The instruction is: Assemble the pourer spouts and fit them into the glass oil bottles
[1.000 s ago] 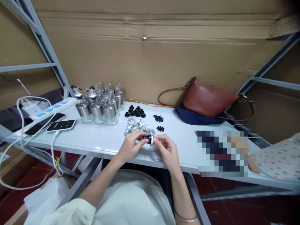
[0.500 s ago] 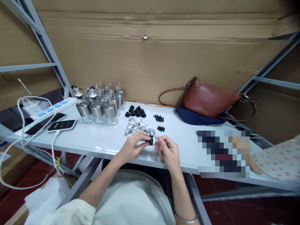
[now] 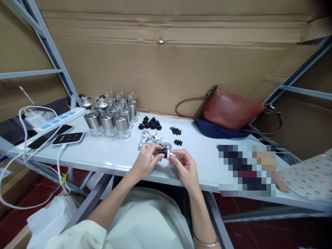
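- We face a white bench [image 3: 103, 155] backed by a cardboard wall [image 3: 166, 69], with grey shelf struts on either side.
- Our left hand [image 3: 145, 160] and right hand [image 3: 185, 166] meet just above the bench's near edge, with a small pourer spout [image 3: 166, 153] held between them.
- The left fingers [image 3: 155, 152] pinch its black stopper end. The right fingers [image 3: 177, 157] are closed on its silver tip.
- Against half a second ago, the spout sits slightly higher and further left, nearer the loose silver spouts [image 3: 151, 138]. Both hands have shifted with it and their grip is unchanged.
- Nothing behind has moved: the black stoppers [image 3: 150, 123], the steel-sleeved glass bottles [image 3: 109, 121] and the small black pieces [image 3: 175, 130] lie as before.
- The brown handbag [image 3: 230, 109] still rests on navy cloth [image 3: 218, 131] at the right. The power strip [image 3: 55, 119] and a phone [image 3: 49, 136] lie at the left.
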`<move>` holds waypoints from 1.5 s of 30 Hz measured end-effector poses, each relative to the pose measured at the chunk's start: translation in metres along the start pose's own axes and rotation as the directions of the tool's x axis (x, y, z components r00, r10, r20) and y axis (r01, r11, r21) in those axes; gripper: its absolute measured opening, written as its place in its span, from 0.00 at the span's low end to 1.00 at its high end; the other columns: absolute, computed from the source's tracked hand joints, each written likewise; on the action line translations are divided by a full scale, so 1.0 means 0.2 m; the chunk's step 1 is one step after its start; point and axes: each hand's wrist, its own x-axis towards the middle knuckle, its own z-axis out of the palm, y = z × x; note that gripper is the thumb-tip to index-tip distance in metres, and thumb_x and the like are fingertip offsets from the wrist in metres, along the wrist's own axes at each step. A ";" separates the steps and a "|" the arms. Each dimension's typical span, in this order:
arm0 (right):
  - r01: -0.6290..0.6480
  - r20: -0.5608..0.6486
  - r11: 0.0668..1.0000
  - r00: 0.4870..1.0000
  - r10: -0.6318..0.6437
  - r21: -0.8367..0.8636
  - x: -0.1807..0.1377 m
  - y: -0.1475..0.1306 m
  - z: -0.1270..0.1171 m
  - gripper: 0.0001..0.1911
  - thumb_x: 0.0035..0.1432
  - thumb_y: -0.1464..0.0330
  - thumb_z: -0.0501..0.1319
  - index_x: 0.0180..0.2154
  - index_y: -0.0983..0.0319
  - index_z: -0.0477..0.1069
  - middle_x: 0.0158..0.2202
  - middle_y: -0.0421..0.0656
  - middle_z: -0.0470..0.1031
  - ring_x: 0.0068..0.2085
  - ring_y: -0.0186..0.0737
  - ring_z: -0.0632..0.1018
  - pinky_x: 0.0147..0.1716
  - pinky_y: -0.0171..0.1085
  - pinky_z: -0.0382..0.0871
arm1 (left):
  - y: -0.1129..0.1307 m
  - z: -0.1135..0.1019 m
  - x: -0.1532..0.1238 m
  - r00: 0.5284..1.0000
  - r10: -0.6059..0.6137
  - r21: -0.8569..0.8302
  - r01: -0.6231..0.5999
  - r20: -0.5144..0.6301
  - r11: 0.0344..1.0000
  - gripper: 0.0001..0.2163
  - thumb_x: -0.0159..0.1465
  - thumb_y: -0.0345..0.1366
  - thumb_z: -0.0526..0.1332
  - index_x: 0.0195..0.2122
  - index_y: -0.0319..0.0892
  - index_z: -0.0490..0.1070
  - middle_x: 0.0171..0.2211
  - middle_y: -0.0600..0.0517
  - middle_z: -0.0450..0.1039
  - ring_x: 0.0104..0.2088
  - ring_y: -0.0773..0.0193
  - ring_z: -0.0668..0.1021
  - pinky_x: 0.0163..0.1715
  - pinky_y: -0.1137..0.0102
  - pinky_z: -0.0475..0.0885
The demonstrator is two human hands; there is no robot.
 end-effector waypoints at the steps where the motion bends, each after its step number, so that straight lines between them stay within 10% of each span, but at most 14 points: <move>1: 0.028 0.008 0.999 1.000 -0.028 0.015 0.00 0.00 0.00 0.07 0.51 0.64 0.64 0.33 0.59 0.73 0.25 0.38 0.73 0.25 0.33 0.72 0.27 0.34 0.68 | 0.00 0.00 0.00 1.000 -0.019 -0.002 0.019 0.020 1.000 0.10 0.66 0.40 0.52 0.40 0.41 0.69 0.24 0.53 0.72 0.31 0.61 0.70 0.41 0.64 0.64; 6: 0.066 0.035 0.995 0.997 -0.069 0.070 0.00 0.00 0.00 0.04 0.48 0.67 0.66 0.29 0.59 0.74 0.29 0.41 0.76 0.32 0.37 0.76 0.33 0.35 0.69 | 0.01 -0.02 0.01 1.000 -0.017 -0.070 0.019 0.027 0.997 0.13 0.67 0.41 0.48 0.36 0.41 0.68 0.26 0.52 0.72 0.30 0.62 0.70 0.37 0.66 0.66; 16: -0.298 0.053 0.950 0.954 0.294 0.094 0.01 0.00 -0.02 0.19 0.54 0.52 0.59 0.26 0.61 0.64 0.11 0.32 0.63 0.11 0.26 0.57 0.12 0.29 0.47 | -0.02 0.00 0.00 0.941 0.333 -0.162 -0.337 -0.052 0.927 0.06 0.65 0.31 0.55 0.40 0.42 0.71 0.41 0.47 0.72 0.42 0.62 0.75 0.44 0.67 0.70; 27: 0.037 0.029 0.996 0.999 -0.040 0.086 0.00 -0.01 -0.01 0.04 0.49 0.66 0.67 0.28 0.59 0.75 0.29 0.41 0.75 0.32 0.37 0.75 0.35 0.37 0.69 | -0.01 -0.01 0.01 1.000 0.018 -0.037 -0.019 -0.016 0.999 0.17 0.67 0.43 0.50 0.27 0.40 0.70 0.20 0.54 0.68 0.25 0.64 0.68 0.29 0.71 0.64; 39: -0.132 -0.109 0.991 0.985 0.135 0.035 0.01 0.00 -0.02 0.10 0.46 0.62 0.67 0.28 0.60 0.72 0.20 0.37 0.69 0.22 0.32 0.67 0.24 0.33 0.63 | -0.01 -0.01 0.01 0.949 0.295 -0.168 -0.311 -0.114 0.935 0.06 0.61 0.34 0.61 0.40 0.41 0.72 0.37 0.47 0.75 0.38 0.62 0.77 0.39 0.67 0.73; 45: -0.225 0.034 0.970 0.974 0.222 0.094 0.02 0.00 -0.02 0.15 0.50 0.56 0.64 0.29 0.62 0.69 0.16 0.34 0.64 0.16 0.28 0.60 0.18 0.31 0.54 | -0.02 0.01 0.01 0.905 0.390 -0.126 -0.413 -0.170 0.902 0.08 0.63 0.27 0.56 0.39 0.41 0.73 0.36 0.47 0.76 0.37 0.65 0.79 0.38 0.70 0.75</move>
